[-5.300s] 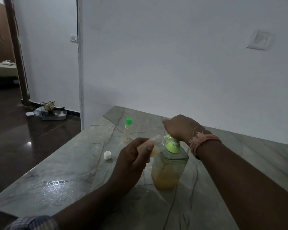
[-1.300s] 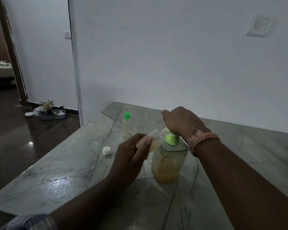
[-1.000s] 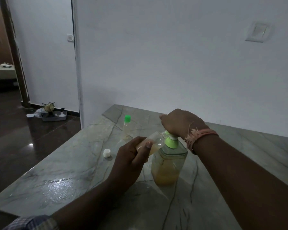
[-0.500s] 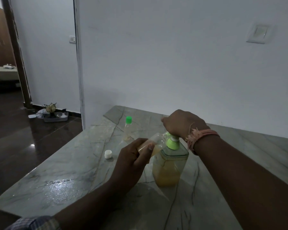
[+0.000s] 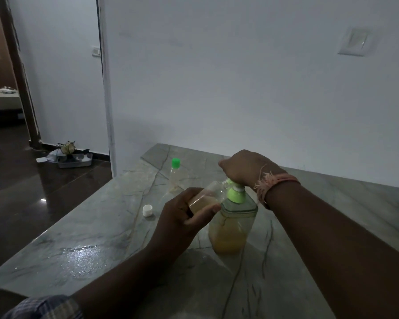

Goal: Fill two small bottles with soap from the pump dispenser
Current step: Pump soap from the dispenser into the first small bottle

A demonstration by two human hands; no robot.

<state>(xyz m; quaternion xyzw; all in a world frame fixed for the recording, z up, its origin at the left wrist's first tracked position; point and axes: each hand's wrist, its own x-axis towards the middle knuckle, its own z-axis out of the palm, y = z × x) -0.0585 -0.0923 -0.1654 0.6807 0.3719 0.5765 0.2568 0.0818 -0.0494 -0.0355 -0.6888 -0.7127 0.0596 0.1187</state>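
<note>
Two hands work here. Nearest, my left hand (image 5: 182, 217) grips the small open bottle (image 5: 207, 196), its long axis tilted up and right so the mouth meets the spout. Just beyond, my right hand (image 5: 242, 169) is closed over the head of the pump dispenser (image 5: 232, 224), directly above it. Farther left, the white cap (image 5: 147, 210) lies loose; the green-capped bottle (image 5: 176, 174) stands behind. Since half a second ago, little has shifted.

Loose cap (image 5: 147, 210) apparently left of dispenser (image 5: 232, 223)
</note>
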